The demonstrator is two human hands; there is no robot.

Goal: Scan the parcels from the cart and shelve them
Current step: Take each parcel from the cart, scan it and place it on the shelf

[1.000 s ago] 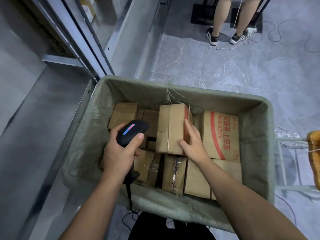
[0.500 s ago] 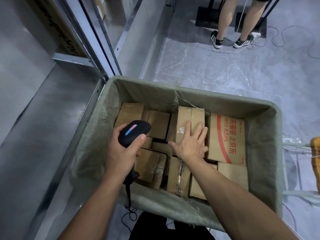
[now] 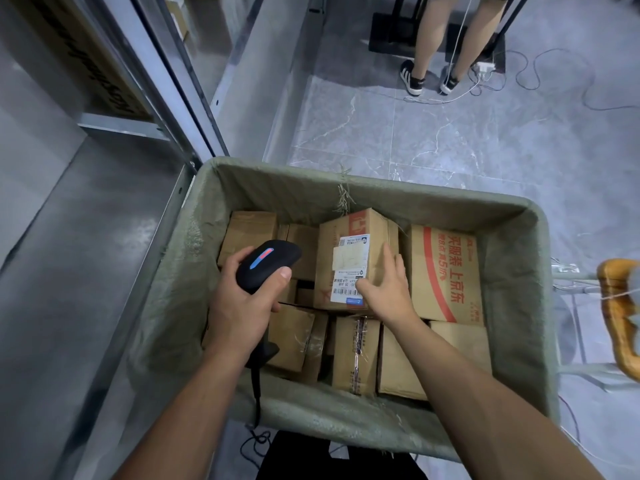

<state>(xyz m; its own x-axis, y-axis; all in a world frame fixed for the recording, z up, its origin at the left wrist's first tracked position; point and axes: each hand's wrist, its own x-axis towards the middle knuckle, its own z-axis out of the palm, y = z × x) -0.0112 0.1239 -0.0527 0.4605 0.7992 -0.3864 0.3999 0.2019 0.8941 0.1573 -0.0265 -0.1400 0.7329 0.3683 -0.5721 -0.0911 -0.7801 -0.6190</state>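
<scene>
A green fabric-lined cart (image 3: 516, 306) holds several brown cardboard parcels. My left hand (image 3: 239, 306) grips a black barcode scanner (image 3: 266, 263) with a lit red and blue strip, held over the cart's left side. My right hand (image 3: 388, 289) holds a parcel with a white shipping label (image 3: 349, 251) by its right side, thumb on the label face, which points up toward me. A larger box with red print (image 3: 446, 271) lies to the right of it.
Grey metal shelving (image 3: 69, 237) stands directly left of the cart, with a long cardboard box (image 3: 86, 53) on an upper level. A person's legs (image 3: 436, 39) and loose cables on the tiled floor are beyond the cart. An orange handle (image 3: 620, 317) sits at the right.
My right hand has turned the parcel over, so its white label now faces up. The scanner hand has stayed almost in place.
</scene>
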